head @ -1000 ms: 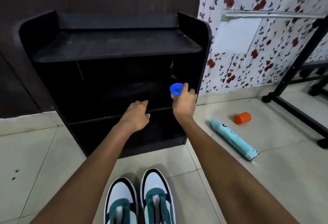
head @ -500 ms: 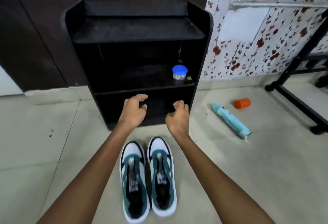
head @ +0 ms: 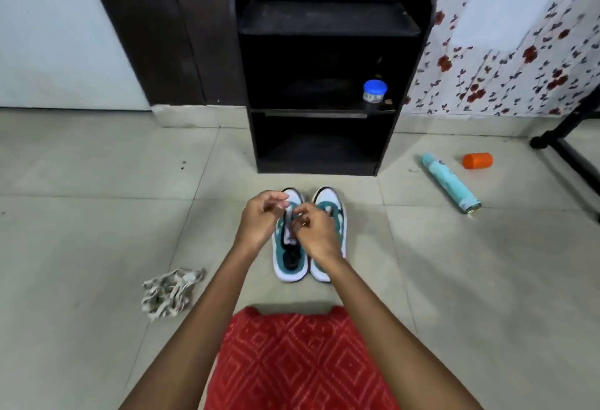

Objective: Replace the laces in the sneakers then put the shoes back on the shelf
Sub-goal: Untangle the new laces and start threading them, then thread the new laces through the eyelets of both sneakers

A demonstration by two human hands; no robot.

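Two white-and-teal sneakers stand side by side on the tiled floor, toes toward the black shelf unit (head: 324, 24). The left sneaker (head: 289, 266) shows no laces and its dark opening is visible. My right hand (head: 313, 229) and its wrist cover much of the right sneaker (head: 336, 211). That hand's curled fingertips sit at the left sneaker's tongue; whether they pinch it is unclear. My left hand (head: 261, 218) hovers over the left sneaker's toe with loosely bent fingers and nothing seen in it. A crumpled pile of dirty whitish laces (head: 172, 292) lies on the floor to the left.
A small jar with a blue lid (head: 375, 91) stands at the right of the middle shelf. On the floor to the right lie a teal spray can (head: 451, 182) and an orange cap (head: 477, 160). A black rack foot (head: 565, 150) is at far right. My red patterned garment (head: 298, 361) is below.
My right hand left the blue-lidded jar on the middle shelf. Both hands drew back from the shelf and came down over the sneakers, and my view pulled back from the shelf.
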